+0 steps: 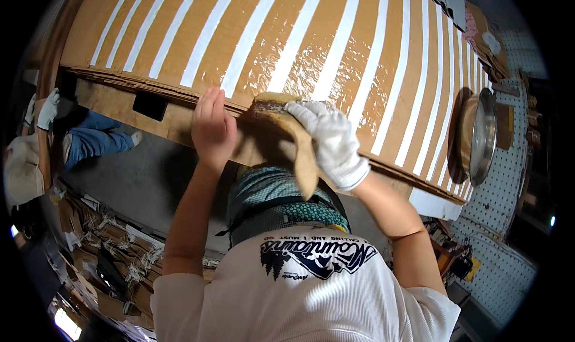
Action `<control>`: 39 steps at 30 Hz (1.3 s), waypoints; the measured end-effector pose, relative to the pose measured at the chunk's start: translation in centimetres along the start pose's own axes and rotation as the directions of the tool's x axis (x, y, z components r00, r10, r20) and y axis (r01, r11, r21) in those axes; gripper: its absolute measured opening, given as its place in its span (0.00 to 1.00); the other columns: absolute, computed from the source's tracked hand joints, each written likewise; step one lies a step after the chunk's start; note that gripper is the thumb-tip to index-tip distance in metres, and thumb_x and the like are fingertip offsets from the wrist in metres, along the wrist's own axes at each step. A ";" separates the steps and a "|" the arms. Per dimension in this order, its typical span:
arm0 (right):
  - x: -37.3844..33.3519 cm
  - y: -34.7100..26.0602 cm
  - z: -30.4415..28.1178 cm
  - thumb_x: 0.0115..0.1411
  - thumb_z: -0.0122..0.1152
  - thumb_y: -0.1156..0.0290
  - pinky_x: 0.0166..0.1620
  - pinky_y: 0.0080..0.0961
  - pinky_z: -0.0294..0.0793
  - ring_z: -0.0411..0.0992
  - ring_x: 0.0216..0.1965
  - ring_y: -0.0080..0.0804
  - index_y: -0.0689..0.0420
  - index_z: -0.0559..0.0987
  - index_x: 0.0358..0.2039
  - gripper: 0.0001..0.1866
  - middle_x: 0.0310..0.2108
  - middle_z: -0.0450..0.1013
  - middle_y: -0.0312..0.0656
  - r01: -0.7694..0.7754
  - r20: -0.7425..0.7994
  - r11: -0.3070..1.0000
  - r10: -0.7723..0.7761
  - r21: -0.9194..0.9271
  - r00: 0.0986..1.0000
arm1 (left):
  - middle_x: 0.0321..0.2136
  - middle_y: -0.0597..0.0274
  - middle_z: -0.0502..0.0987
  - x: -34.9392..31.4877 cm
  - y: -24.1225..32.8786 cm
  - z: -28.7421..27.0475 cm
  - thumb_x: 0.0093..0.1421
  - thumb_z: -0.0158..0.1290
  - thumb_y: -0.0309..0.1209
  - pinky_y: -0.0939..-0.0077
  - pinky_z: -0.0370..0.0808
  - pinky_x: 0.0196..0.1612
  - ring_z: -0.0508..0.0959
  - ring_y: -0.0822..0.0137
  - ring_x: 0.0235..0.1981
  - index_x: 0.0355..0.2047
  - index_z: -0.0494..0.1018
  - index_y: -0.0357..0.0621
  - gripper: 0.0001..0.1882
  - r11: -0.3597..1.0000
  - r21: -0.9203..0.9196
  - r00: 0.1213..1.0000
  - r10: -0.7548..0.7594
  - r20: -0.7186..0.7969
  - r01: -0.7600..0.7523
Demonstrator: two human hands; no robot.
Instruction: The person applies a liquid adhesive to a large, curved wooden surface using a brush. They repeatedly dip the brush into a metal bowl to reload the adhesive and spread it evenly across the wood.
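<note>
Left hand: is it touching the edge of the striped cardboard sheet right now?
Touching. The head view shows the bare left hand with its fingers lying over the near edge of the striped cardboard sheet, no gap visible between them.

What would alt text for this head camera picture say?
A gloved right hand presses a brown cloth on glossy striped cardboard sheets, while the bare left hand grips their edge. A metal bowl sits at right.
</note>
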State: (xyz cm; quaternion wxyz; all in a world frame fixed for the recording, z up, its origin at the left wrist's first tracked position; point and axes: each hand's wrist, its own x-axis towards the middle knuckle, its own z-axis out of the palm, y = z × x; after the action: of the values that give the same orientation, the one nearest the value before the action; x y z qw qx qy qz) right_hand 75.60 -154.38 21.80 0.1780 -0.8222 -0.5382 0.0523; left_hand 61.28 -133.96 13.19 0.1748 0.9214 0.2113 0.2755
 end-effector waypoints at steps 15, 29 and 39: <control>-6.2 4.4 -4.0 0.64 0.60 0.74 0.44 0.21 0.83 0.81 0.43 0.35 0.56 0.82 0.52 0.15 0.49 0.79 0.45 -0.081 -0.193 0.820 0.227 0.567 0.955 | 0.42 0.48 0.81 1.6 1.4 -0.6 0.60 0.58 0.35 0.61 0.78 0.48 0.81 0.49 0.43 0.40 0.78 0.33 0.15 0.917 0.355 0.983 0.160 0.086 -0.181; -13.8 8.7 -4.8 0.63 0.63 0.69 0.50 0.31 0.81 0.80 0.45 0.42 0.57 0.82 0.50 0.15 0.48 0.80 0.49 -0.223 -0.287 0.973 0.197 -0.061 0.937 | 0.18 0.48 0.77 3.7 3.7 -0.6 0.50 0.62 0.66 0.66 0.75 0.20 0.77 0.55 0.14 0.25 0.77 0.30 0.40 0.816 0.461 0.938 0.304 0.169 -0.348; -13.9 13.9 -9.3 0.58 0.66 0.74 0.40 0.28 0.83 0.80 0.37 0.34 0.52 0.85 0.39 0.08 0.39 0.82 0.42 -0.453 -0.179 0.850 0.506 0.269 0.844 | 0.26 0.47 0.81 4.4 5.7 -1.1 0.45 0.63 0.69 0.60 0.79 0.32 0.83 0.49 0.26 0.28 0.80 0.31 0.42 0.850 0.507 0.915 -0.083 0.394 -0.141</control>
State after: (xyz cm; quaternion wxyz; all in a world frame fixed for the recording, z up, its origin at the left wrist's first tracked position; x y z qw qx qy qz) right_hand 84.48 -174.17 24.13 0.3120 -0.9066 -0.2793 0.0526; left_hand 65.66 -136.45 18.45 -0.0483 0.9733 0.2237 0.0147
